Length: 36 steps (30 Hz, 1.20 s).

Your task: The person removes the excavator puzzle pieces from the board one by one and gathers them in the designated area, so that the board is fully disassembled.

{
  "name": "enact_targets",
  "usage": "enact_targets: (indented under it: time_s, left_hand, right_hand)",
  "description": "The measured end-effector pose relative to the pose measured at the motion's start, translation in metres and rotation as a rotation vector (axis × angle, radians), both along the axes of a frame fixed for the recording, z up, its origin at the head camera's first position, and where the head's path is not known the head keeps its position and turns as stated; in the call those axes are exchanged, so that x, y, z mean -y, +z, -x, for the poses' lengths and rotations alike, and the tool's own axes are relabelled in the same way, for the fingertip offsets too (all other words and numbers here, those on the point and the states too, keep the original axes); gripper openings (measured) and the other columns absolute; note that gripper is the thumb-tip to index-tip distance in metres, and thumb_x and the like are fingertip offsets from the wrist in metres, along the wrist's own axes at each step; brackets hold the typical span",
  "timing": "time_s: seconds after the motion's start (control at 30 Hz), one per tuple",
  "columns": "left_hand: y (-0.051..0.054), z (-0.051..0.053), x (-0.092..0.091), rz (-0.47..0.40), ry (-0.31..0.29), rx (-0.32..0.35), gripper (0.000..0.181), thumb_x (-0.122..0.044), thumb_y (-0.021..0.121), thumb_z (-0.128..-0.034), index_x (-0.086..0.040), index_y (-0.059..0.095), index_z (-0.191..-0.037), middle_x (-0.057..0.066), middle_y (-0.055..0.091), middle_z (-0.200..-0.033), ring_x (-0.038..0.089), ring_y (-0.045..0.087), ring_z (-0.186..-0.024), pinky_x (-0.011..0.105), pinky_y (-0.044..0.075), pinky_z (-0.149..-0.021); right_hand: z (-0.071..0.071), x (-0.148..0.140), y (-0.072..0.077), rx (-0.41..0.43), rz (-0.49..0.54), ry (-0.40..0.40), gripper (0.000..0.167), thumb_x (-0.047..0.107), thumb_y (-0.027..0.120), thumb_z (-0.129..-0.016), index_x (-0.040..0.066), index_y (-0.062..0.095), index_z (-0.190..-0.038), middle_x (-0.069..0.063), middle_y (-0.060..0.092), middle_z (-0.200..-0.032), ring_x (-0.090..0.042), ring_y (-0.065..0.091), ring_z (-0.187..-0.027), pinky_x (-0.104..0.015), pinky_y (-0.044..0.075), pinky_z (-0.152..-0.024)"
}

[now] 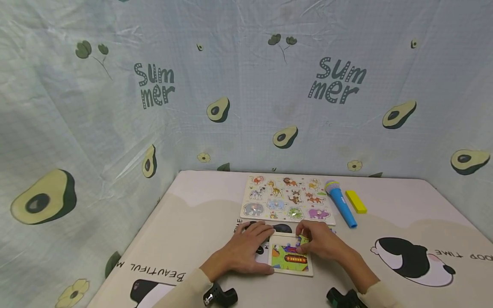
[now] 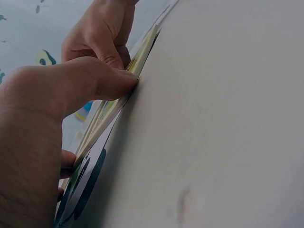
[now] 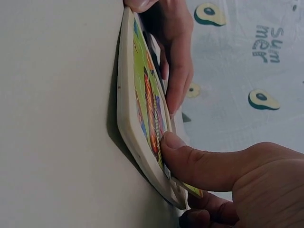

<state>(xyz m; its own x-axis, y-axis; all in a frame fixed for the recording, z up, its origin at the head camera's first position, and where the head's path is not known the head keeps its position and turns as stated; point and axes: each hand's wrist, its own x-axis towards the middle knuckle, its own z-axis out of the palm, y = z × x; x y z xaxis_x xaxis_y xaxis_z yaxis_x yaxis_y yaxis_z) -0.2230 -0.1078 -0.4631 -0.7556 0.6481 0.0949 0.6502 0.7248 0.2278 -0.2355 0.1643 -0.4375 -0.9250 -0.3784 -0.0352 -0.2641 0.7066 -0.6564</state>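
A small framed picture puzzle (image 1: pixel 290 255) with a green, orange and purple picture lies on the table in front of the person. The left hand (image 1: pixel 246 249) spans its left side, thumb on the near left corner and fingertips at the far left corner. At the upper right of the frame, the right hand (image 1: pixel 322 240) pinches a puzzle piece (image 1: pixel 303 240). In the right wrist view that piece (image 3: pixel 192 189) is tilted over the frame's edge, between the right thumb (image 3: pixel 175 142) and the fingers below. The left thumb (image 2: pixel 121 83) presses the frame's edge in the left wrist view.
Behind the small frame lies a larger animal puzzle board (image 1: pixel 286 199). To its right are a blue toy microphone (image 1: pixel 342 204) and a yellow block (image 1: pixel 356 201). A patterned curtain (image 1: pixel 246 85) hangs behind the printed tabletop (image 1: pixel 208 201).
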Motion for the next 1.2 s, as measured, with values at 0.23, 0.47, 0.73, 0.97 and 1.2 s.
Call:
enact_targets:
  time_s: [0.23,0.47,0.73,0.97,1.2]
  left_hand:
    - [0.0,0.0,0.0,-0.002,-0.004,-0.002,0.1,-0.078,0.059,-0.0769,-0.021,0.039,-0.157,-0.007,0.037,-0.161,0.02,0.025,-0.153,0.055,0.021,-0.119]
    - [0.0,-0.001,0.0,0.004,0.001,0.001,0.101,-0.078,0.06,-0.0761,-0.022,0.039,-0.157,-0.007,0.037,-0.161,0.02,0.025,-0.153,0.054,0.021,-0.12]
    - [0.0,-0.001,0.0,-0.001,-0.008,-0.014,0.1,-0.077,0.061,-0.0761,-0.021,0.039,-0.157,-0.006,0.037,-0.161,0.021,0.025,-0.153,0.055,0.021,-0.119]
    - [0.0,-0.001,0.0,-0.003,-0.012,-0.012,0.1,-0.077,0.06,-0.0771,-0.021,0.039,-0.157,-0.006,0.038,-0.161,0.021,0.026,-0.152,0.055,0.022,-0.119]
    - [0.001,-0.001,0.0,0.002,-0.004,0.005,0.1,-0.077,0.061,-0.0761,-0.022,0.039,-0.157,-0.008,0.037,-0.161,0.02,0.025,-0.153,0.054,0.02,-0.12]
  right_hand:
    - [0.001,-0.004,0.0,-0.034,0.018,0.082,0.025,0.016,0.083,-0.084,0.017,0.068,-0.104,0.003,0.059,-0.082,-0.017,0.052,-0.077,-0.029,0.044,-0.066]
    - [0.002,-0.012,0.005,-0.049,0.059,0.089,0.019,0.015,0.076,-0.091,0.016,0.073,-0.11,0.002,0.056,-0.08,-0.018,0.052,-0.078,-0.027,0.042,-0.064]
    - [0.007,-0.03,0.013,-0.078,0.107,0.054,0.019,0.009,0.071,-0.094,0.007,0.073,-0.113,0.0,0.056,-0.075,-0.017,0.056,-0.066,-0.024,0.049,-0.058]
    - [0.012,-0.055,0.018,-0.009,0.182,-0.022,0.016,0.006,0.07,-0.094,0.001,0.07,-0.109,-0.006,0.058,-0.078,-0.018,0.057,-0.061,-0.027,0.051,-0.052]
    - [0.014,-0.081,0.017,-0.004,0.156,-0.124,0.019,0.008,0.068,-0.095,-0.001,0.069,-0.111,-0.007,0.06,-0.077,-0.02,0.057,-0.059,-0.027,0.05,-0.052]
